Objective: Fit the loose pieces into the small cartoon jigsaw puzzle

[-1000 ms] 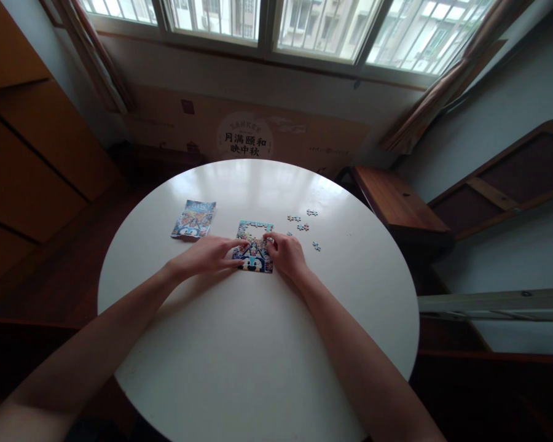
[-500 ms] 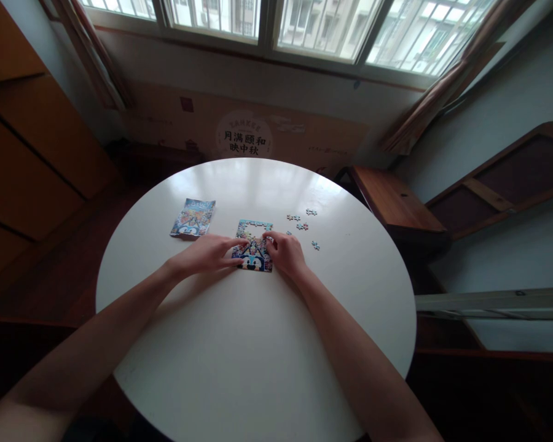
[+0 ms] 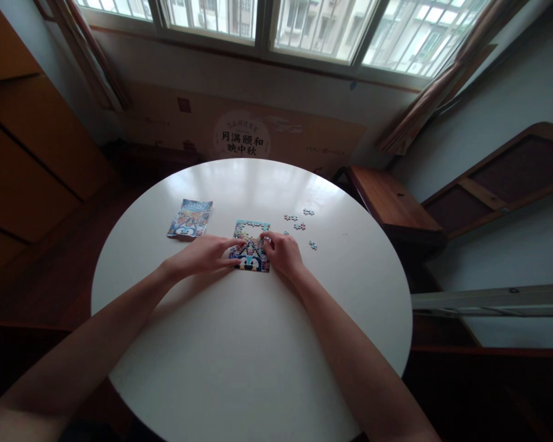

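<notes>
A small rectangular jigsaw puzzle [image 3: 250, 263], mostly assembled, lies on the white round table [image 3: 253, 344]. Near its top, an unfilled gap shows the white surface. My left hand [image 3: 205, 253] rests at the puzzle's left side, thumb and fingers apart and fingertips touching it. At the right edge, my right hand [image 3: 284, 253] is closed, its thumb and index finger drawn together over the puzzle. Whatever those fingertips hold is too small and hidden to make out. Several loose puzzle pieces [image 3: 299, 226] lie right of the puzzle, beyond my right hand.
A picture sheet or packet [image 3: 190, 218] with similar artwork lies at the table's left, beyond my left forearm. Behind the table are a printed board [image 3: 286, 138] and a barred window. A wooden side table [image 3: 391, 199] stands at the right, an orange cabinet [image 3: 23, 135] at the left.
The whole view has shifted slightly, so everything appears a little further left. Both hands keep about the same place on the puzzle.
</notes>
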A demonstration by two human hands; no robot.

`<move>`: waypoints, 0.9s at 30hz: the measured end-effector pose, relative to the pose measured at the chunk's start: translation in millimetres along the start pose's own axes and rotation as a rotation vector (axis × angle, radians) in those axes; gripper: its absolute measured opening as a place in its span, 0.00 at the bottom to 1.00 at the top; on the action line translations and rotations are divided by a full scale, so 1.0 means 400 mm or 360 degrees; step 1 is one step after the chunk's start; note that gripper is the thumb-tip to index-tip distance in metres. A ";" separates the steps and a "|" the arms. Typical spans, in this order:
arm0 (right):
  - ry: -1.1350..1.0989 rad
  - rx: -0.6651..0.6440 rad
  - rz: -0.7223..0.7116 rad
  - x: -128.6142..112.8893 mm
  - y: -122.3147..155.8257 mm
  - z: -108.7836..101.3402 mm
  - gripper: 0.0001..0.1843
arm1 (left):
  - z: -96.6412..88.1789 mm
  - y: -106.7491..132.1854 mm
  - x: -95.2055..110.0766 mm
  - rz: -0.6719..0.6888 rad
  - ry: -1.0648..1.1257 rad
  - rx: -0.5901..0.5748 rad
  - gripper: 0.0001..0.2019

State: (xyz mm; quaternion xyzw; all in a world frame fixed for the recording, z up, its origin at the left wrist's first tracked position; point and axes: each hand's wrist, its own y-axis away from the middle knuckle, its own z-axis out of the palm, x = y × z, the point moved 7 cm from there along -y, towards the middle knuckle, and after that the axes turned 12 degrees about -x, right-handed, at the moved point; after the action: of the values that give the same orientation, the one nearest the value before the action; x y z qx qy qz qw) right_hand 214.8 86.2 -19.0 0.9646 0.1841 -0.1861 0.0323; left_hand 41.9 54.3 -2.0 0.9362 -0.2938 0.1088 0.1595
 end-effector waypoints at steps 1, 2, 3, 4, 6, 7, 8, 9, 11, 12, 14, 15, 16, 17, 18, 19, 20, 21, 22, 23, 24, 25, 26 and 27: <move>-0.0001 -0.0003 -0.0001 0.000 0.000 0.000 0.16 | 0.000 0.000 0.000 0.0001 -0.0004 0.0000 0.28; -0.0003 -0.0005 -0.0004 -0.001 0.000 0.000 0.17 | 0.000 0.000 0.000 0.0000 -0.0008 0.0003 0.28; -0.0007 -0.0007 -0.0006 -0.001 0.000 0.000 0.17 | 0.001 0.000 0.000 0.0000 -0.0011 0.0003 0.28; -0.0010 -0.0006 -0.0008 -0.001 0.001 0.000 0.17 | 0.001 0.000 -0.001 0.0000 -0.0012 0.0005 0.28; -0.0014 -0.0008 -0.0007 -0.001 0.001 0.000 0.17 | 0.002 -0.001 -0.003 -0.0001 -0.0009 0.0008 0.28; -0.0014 -0.0010 -0.0003 0.000 0.001 0.000 0.17 | 0.002 -0.001 -0.003 -0.0003 -0.0005 0.0007 0.28; -0.0014 -0.0013 0.0001 0.000 0.001 0.000 0.17 | 0.001 0.000 -0.003 -0.0004 -0.0003 0.0008 0.28; -0.0013 -0.0015 0.0004 0.001 0.001 0.001 0.16 | 0.000 0.000 -0.002 -0.0002 -0.0003 0.0010 0.28; -0.0011 -0.0018 0.0008 0.001 0.001 0.001 0.16 | -0.001 0.001 0.000 -0.0005 -0.0008 0.0006 0.28; -0.0010 -0.0020 0.0009 0.001 0.001 0.001 0.16 | -0.002 0.001 0.001 -0.0007 -0.0012 0.0004 0.28; -0.0008 -0.0024 0.0009 0.001 0.001 0.001 0.16 | -0.003 0.002 0.002 -0.0014 -0.0013 -0.0001 0.28; -0.0007 -0.0026 0.0008 0.001 0.001 0.001 0.16 | -0.003 0.002 0.002 -0.0015 -0.0012 -0.0001 0.28; -0.0006 -0.0026 0.0008 0.001 0.001 0.001 0.16 | -0.003 0.002 0.002 -0.0013 -0.0010 0.0000 0.28; -0.0004 -0.0026 0.0006 0.001 0.001 0.002 0.16 | -0.003 0.002 0.002 -0.0010 -0.0008 0.0001 0.28; -0.0003 -0.0024 0.0004 0.001 0.001 0.002 0.16 | -0.003 0.002 0.002 -0.0010 -0.0008 0.0000 0.28; -0.0002 -0.0021 0.0001 0.001 0.000 0.002 0.16 | -0.002 0.002 0.002 -0.0013 -0.0009 -0.0002 0.28; -0.0001 -0.0017 -0.0002 0.001 0.000 0.002 0.16 | -0.002 0.001 0.002 -0.0017 -0.0010 -0.0004 0.28; 0.0000 -0.0013 -0.0004 0.001 0.000 0.002 0.16 | -0.002 0.001 0.002 -0.0021 -0.0012 -0.0007 0.28; 0.0000 -0.0008 -0.0006 0.001 0.000 0.002 0.16 | -0.003 0.001 0.002 -0.0025 -0.0014 -0.0007 0.28; -0.0001 -0.0005 -0.0007 0.001 0.000 0.002 0.16 | -0.003 0.001 0.002 -0.0025 -0.0015 -0.0004 0.28; -0.0003 -0.0003 -0.0007 0.001 0.000 0.002 0.16 | -0.004 0.001 0.003 -0.0021 -0.0017 -0.0002 0.28; -0.0005 -0.0004 -0.0009 0.001 0.001 0.002 0.16 | -0.004 0.001 0.004 -0.0016 -0.0020 0.0000 0.28; -0.0006 -0.0003 -0.0010 0.001 0.001 0.001 0.16 | -0.004 0.001 0.004 -0.0012 -0.0023 0.0000 0.28; -0.0007 -0.0002 -0.0012 0.001 0.001 0.001 0.16 | -0.004 0.001 0.004 -0.0010 -0.0026 0.0000 0.28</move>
State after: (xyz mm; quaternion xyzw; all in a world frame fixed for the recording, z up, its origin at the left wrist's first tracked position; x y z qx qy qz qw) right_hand 215.3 86.1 -19.7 0.9634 0.1879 -0.1883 0.0328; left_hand 42.7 53.7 0.2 0.9379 -0.2921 0.1006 0.1576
